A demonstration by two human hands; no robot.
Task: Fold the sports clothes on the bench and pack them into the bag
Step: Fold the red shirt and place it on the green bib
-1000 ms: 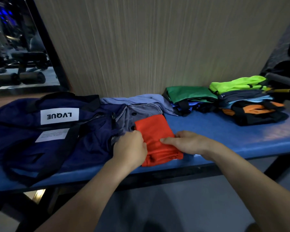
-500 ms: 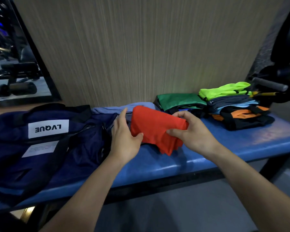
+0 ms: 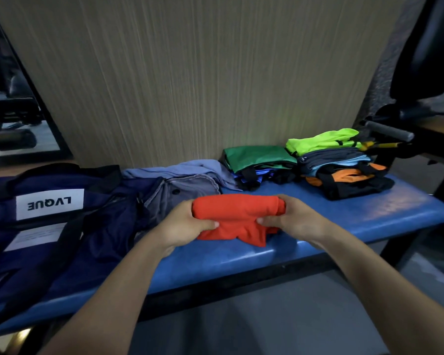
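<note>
lifted since the earlier frames, the red garment (image 3: 237, 217) has turned so its long axis now runs left to right between both hands, held just above the counter (image 3: 369, 213). the left hand (image 3: 183, 222) grips its left end and the right hand (image 3: 296, 217) its right end, fingers (image 3: 282, 201) curled over the top and thumbs clamped on the near face. the navy bag (image 3: 69, 226) lies to the left, so the left hand is nearer and would probably lead the bundle in.
</note>
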